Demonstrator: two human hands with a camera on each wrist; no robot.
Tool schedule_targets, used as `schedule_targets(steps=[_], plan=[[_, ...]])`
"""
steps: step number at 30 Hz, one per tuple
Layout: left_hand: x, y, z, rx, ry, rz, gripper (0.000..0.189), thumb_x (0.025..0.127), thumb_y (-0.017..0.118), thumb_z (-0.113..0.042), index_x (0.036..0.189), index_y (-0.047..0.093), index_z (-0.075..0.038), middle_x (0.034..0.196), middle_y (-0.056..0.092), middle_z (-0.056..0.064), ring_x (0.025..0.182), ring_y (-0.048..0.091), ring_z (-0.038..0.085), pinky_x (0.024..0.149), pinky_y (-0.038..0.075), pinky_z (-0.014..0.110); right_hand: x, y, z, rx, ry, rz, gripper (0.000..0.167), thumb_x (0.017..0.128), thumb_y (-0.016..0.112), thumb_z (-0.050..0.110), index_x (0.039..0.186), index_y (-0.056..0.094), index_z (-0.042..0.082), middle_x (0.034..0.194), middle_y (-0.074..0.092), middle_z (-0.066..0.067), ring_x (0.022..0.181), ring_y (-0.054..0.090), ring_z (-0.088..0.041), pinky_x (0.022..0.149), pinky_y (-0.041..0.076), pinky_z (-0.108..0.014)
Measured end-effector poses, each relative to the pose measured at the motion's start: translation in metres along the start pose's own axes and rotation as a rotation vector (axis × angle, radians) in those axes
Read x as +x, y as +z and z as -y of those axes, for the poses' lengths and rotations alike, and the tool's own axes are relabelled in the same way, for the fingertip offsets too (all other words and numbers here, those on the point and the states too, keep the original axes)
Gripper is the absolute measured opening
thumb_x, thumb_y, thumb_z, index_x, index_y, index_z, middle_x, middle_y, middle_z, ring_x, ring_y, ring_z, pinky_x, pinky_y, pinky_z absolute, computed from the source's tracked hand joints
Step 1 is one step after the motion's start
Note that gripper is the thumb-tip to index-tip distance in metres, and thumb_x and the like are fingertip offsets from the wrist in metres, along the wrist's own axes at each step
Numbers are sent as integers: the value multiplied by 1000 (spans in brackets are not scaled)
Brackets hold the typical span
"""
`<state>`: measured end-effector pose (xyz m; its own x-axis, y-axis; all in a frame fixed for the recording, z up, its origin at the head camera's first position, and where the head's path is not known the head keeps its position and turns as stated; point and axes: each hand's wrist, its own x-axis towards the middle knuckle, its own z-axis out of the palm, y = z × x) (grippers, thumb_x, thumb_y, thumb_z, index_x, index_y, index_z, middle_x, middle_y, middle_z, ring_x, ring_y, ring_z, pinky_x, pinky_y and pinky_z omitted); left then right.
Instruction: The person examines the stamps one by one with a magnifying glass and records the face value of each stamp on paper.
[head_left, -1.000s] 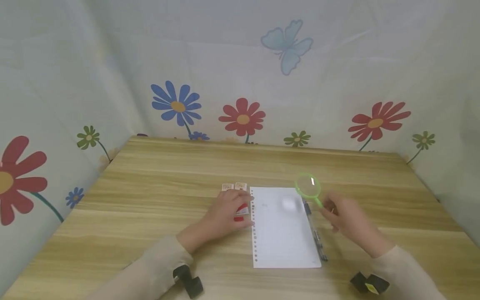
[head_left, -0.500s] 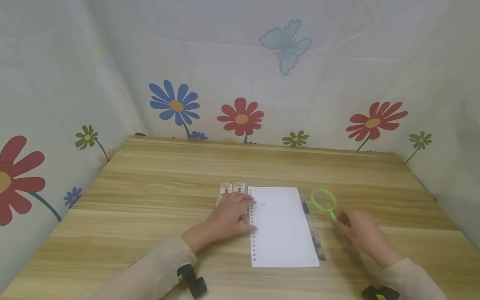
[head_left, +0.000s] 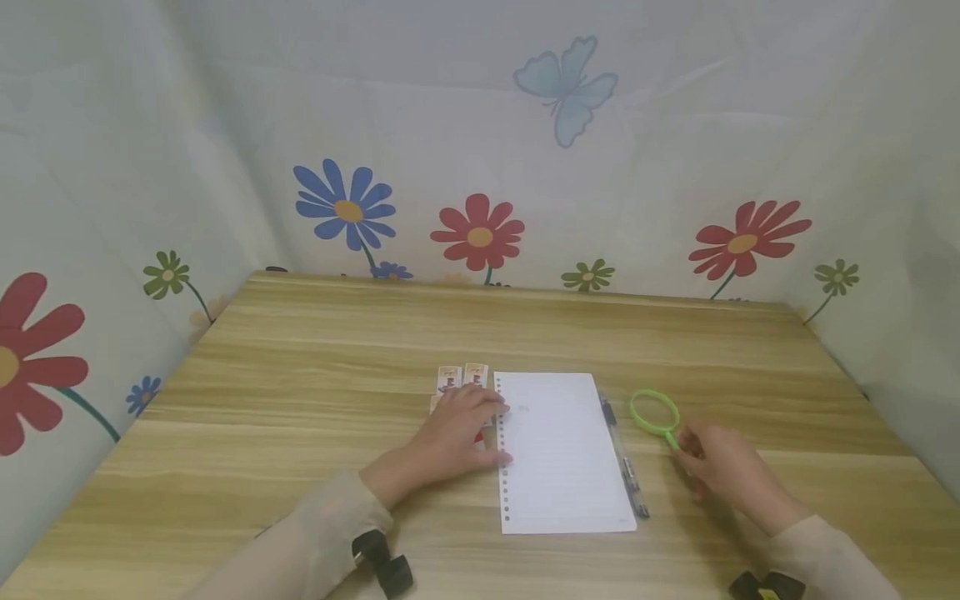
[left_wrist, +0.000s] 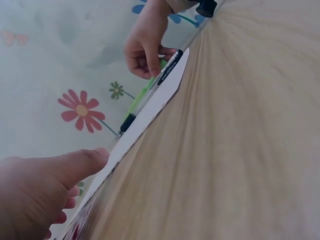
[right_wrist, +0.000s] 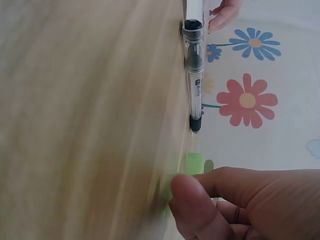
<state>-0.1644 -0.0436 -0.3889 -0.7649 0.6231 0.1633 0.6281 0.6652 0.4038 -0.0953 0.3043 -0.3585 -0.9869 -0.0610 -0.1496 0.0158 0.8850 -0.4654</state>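
Observation:
A green-rimmed magnifying glass (head_left: 654, 411) lies low over the table, right of the pen. My right hand (head_left: 731, 471) pinches its handle between thumb and fingers; in the right wrist view the thumb (right_wrist: 192, 197) covers most of the green handle. On the left, my left hand (head_left: 453, 433) rests with loosely spread fingers over several small printed cards (head_left: 476, 375), its fingertips and thumb tip at the punched edge of a white loose-leaf sheet (head_left: 562, 458). The hand hides part of the cards. A clear pen with black ends (head_left: 624, 458) lies along the sheet's right edge.
The wooden table (head_left: 345, 333) reaches back to a white curtain (head_left: 420, 108) printed with flowers and a butterfly. Black camera mounts sit at both wrists, the left one (head_left: 384, 562) close above the table's near part.
My right hand has carried the magnifying glass from over the sheet's upper right corner to the right and nearer me, lowering it beside the pen. My left hand has barely shifted.

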Motion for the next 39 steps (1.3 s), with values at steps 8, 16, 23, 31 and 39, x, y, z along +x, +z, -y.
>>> schedule_targets(steps=[8,16,23,31,39], plan=[[-1,0,0,12,-11,36,63,78,73,-48,127,59,-11,135,56,6,135,41,32,116,26,55,-1,-1,-2,2,20,36,12,86,65,8,90,54,2,65,60,-3,45,56,-12,46,46,-25],[-1,1,0,23,3,44,62,79,72,-49,126,60,-11,134,57,5,134,42,31,115,26,57,3,-9,-8,-44,7,44,15,85,67,16,91,58,5,75,65,-4,61,58,-14,53,49,-28],[-1,1,1,25,8,37,62,79,72,-50,126,60,-11,134,57,5,133,43,30,115,26,56,6,-20,-6,-42,4,37,17,90,61,19,97,59,4,79,65,-7,59,56,-14,50,48,-28],[-2,2,2,37,9,29,61,79,71,-51,124,61,-12,133,57,4,133,43,29,115,27,55,9,-30,9,-6,-26,28,22,92,61,18,103,57,-1,86,66,-10,61,57,-14,49,50,-26],[-2,1,2,31,6,35,61,79,71,-51,125,61,-12,135,57,4,134,42,29,116,26,55,15,-27,22,-36,-74,19,25,93,61,22,107,57,2,88,67,-10,64,58,-12,52,49,-26]])
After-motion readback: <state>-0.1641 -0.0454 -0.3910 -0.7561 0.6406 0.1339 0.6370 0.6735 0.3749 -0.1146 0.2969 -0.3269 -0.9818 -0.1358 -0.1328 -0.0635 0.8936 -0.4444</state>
